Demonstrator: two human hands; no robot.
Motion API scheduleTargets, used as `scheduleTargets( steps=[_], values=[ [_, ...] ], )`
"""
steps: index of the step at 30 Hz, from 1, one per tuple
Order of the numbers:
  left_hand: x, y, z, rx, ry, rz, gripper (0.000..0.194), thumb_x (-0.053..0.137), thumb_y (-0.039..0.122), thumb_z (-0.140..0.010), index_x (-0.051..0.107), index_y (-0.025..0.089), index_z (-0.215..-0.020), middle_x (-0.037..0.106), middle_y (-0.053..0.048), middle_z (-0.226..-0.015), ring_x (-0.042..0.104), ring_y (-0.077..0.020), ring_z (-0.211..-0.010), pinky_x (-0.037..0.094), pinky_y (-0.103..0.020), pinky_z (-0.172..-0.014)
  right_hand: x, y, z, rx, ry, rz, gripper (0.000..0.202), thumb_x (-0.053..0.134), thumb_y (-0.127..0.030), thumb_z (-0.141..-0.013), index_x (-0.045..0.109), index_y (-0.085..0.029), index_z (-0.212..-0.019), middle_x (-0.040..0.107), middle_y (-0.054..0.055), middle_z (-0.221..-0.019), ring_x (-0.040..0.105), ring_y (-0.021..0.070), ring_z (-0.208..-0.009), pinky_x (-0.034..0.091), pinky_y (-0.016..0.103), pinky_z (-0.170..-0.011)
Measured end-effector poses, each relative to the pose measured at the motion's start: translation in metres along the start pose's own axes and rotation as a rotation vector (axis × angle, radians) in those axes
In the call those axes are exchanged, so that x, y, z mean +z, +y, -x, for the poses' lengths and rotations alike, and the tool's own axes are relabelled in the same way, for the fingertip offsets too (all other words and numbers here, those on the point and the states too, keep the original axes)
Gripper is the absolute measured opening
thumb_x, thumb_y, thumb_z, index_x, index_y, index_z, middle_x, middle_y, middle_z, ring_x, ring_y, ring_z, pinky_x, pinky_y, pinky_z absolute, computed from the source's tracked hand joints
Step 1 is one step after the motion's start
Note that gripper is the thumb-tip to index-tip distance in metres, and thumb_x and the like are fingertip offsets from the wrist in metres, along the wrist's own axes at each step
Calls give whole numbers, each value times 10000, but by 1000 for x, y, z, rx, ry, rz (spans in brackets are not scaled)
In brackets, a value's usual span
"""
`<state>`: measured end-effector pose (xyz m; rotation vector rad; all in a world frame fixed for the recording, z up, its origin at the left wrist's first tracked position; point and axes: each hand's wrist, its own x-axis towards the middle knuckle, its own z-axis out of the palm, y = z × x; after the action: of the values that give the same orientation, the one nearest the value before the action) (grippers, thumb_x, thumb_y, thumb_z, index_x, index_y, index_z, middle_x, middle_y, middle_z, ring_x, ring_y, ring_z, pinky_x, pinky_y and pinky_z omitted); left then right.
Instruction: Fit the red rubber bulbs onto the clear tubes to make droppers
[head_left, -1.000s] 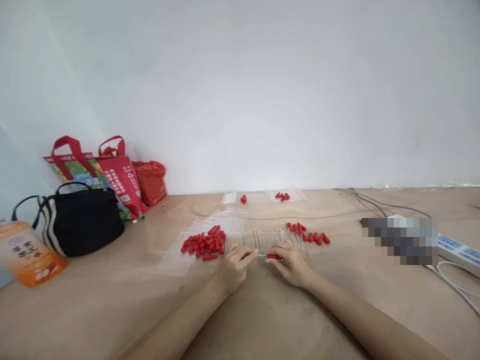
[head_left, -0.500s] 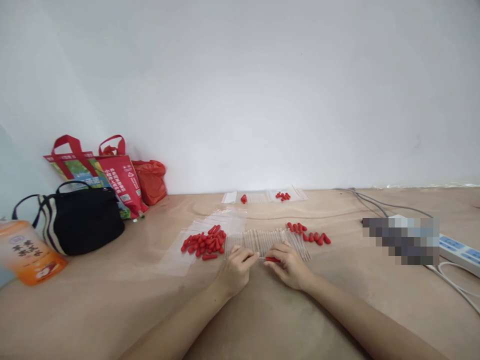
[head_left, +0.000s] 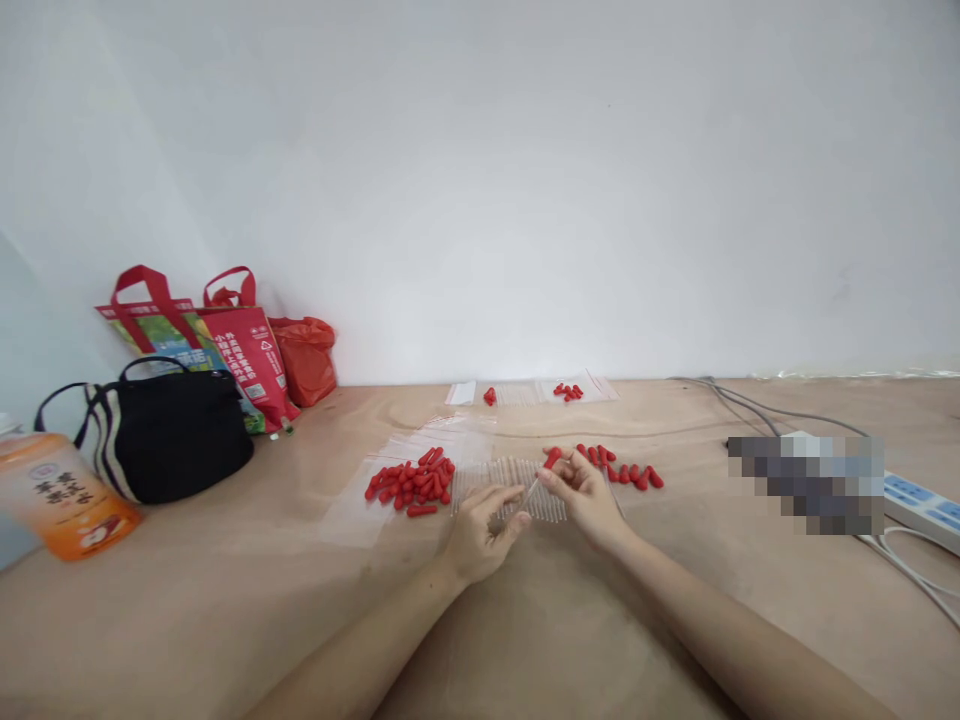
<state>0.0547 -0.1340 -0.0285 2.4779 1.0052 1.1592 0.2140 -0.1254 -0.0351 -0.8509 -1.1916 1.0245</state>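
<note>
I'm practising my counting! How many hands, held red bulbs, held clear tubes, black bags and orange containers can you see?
Left hand and right hand: 2
Held red bulb: 1
Held clear tube: 1
Black bag: 1
Orange container: 1
Total: 6

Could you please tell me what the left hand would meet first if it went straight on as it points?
Past the thin stick at its fingertips, the left hand would probably meet the right hand first, though depth is unclear.
</note>
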Motion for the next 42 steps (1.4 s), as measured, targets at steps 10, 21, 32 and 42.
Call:
scheduleTargets(
  steps=[10, 21, 32, 42],
  values=[
    [-4, -35, 1, -220, 41, -436, 266, 600, 323, -670, 594, 202, -907, 566, -64, -967, 494, -241, -919, 352, -406, -801, -98, 2, -50, 276, 137, 923, 376, 503, -345, -718, 582, -136, -1020, 613, 22, -605, 552, 139, -550, 346, 218, -498],
    [-3, -35, 3, -200, -3, -461, 227, 584, 375, -697, 598, 219, -861, 554, -52, -978, 475, -230, -943, 315, -387, -804, -109, 0, -54, 318, 162, 1222, 365, 520, -406, -708, 597, -151, -958, 655, 74, -788, 597, 175, -707, 368, 222, -536],
    [-3, -32, -4, -286, -6, -506, 147, 547, 315, -713, 594, 221, -815, 578, -31, -892, 477, -209, -897, 304, -358, -772, -136, -16, -54, 464, -173, 1135, 215, 657, -305, -570, 639, -159, -727, 638, 26, -669, 560, 115, -559, 360, 179, -444],
    [4, -35, -36, -411, -68, -609, 195, 541, 373, -667, 610, 197, -715, 572, -71, -890, 466, -259, -909, 310, -406, -792, -130, -11, -55, 422, -183, 1245, 132, 649, -280, -535, 659, -199, -640, 639, 4, -657, 569, 138, -613, 374, 207, -530]
  ],
)
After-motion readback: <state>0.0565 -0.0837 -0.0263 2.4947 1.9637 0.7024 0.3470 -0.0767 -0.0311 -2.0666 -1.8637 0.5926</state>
